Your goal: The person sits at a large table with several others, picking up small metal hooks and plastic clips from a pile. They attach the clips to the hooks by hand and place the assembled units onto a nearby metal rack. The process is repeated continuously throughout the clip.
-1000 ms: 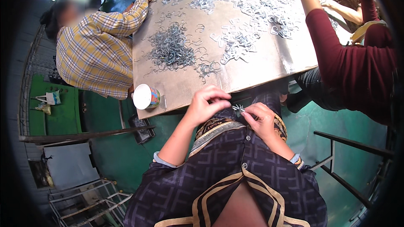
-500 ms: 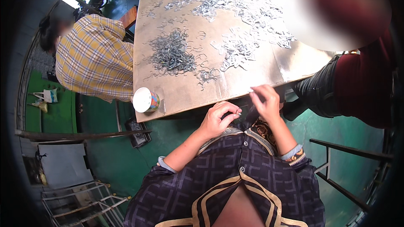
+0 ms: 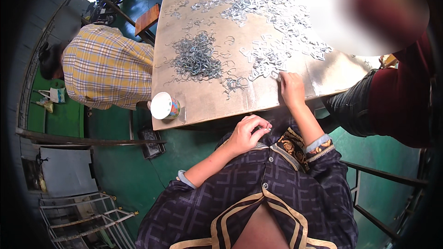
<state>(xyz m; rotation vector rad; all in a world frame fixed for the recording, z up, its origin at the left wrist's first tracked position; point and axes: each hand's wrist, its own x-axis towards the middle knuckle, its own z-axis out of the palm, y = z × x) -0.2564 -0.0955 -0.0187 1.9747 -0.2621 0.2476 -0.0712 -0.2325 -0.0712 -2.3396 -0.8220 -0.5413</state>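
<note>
My left hand (image 3: pixel 249 133) hovers in front of the table's near edge. Its thumb and forefinger are pinched together, and whatever sits between them is too small to make out. Over the table, my right hand (image 3: pixel 292 88) reaches to the near side of a pile of flat silvery metal pieces (image 3: pixel 265 60). Its fingers are bent and drawn together at the pile's edge; what lies at the fingertips is too small to tell. Left of this pile lies a heap of thin, curved dark metal wire clips (image 3: pixel 196 57), with a smaller cluster of clips (image 3: pixel 236 84) nearer to me.
The brown-covered table (image 3: pixel 217 103) bears a paper cup (image 3: pixel 165 106) at its near left corner. A person in a yellow plaid shirt (image 3: pixel 108 67) is at the left. Another person in a dark red top (image 3: pixel 392 97) stands close on the right. Metal frames (image 3: pixel 83 221) stand lower left.
My right hand has moved forward from before the table edge to the flat metal pieces. My left hand stays pinched in front of the table. The view has shifted slightly.
</note>
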